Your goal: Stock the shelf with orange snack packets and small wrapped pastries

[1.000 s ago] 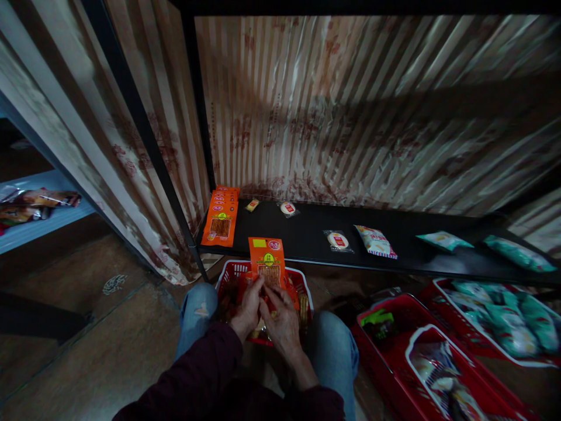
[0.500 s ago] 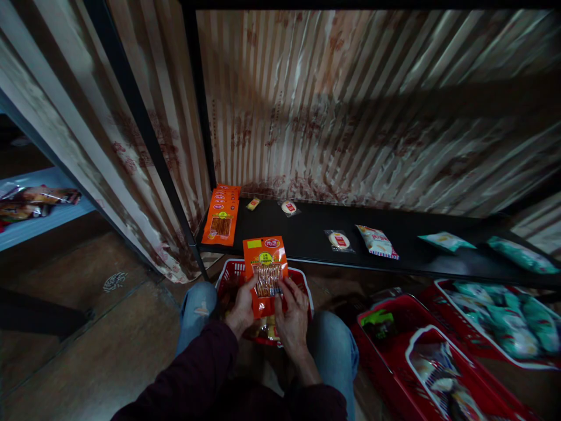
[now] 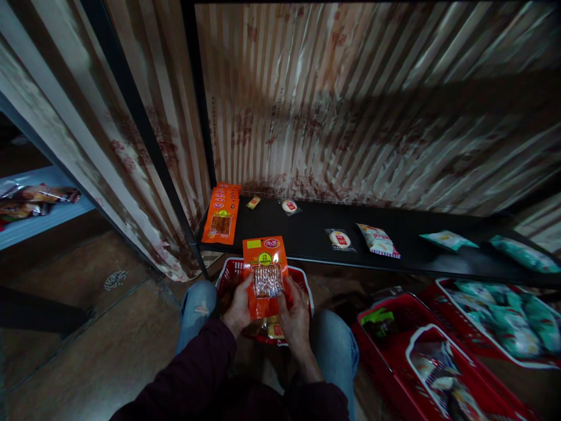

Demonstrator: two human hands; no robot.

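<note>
An orange snack packet (image 3: 265, 270) with a clear window is held upright between my knees, above a red basket (image 3: 231, 273). My left hand (image 3: 239, 307) grips its lower left edge and my right hand (image 3: 294, 313) grips its lower right edge, fingers closed on it. A stack of the same orange packets (image 3: 222, 212) lies at the left end of the low black shelf (image 3: 307, 237) just ahead.
On the shelf lie small round wrapped snacks (image 3: 339, 239), a white-red bag (image 3: 378, 240) and green bags (image 3: 447, 240). Red baskets of goods (image 3: 394, 339) stand on the floor to my right. A striped wall backs the shelf. A pale blue shelf (image 3: 39, 216) is at far left.
The packet was turned from tilted to square and upright, and both hands shifted from bunched below it to gripping its two lower sides.
</note>
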